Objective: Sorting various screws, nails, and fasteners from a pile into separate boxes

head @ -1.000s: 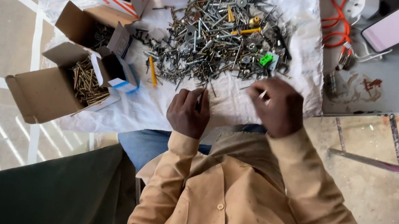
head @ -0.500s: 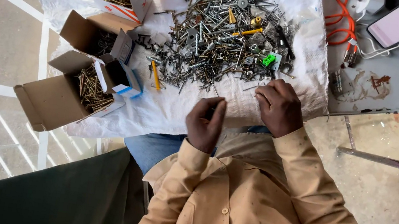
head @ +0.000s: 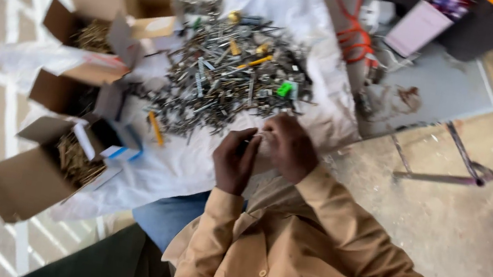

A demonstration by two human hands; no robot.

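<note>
Left hand [head: 233,162] near open cardboard box [head: 25,180] of brass screws [head: 75,162]

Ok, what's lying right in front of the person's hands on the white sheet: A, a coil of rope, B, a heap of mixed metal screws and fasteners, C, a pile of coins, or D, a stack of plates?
B: a heap of mixed metal screws and fasteners spreads over the white sheet just beyond the left hand and right hand.

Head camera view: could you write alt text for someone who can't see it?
A person's left hand and right hand meet, blurred, at the near edge of a pile of mixed screws on a white cloth, with open cardboard boxes of screws alongside.
</note>
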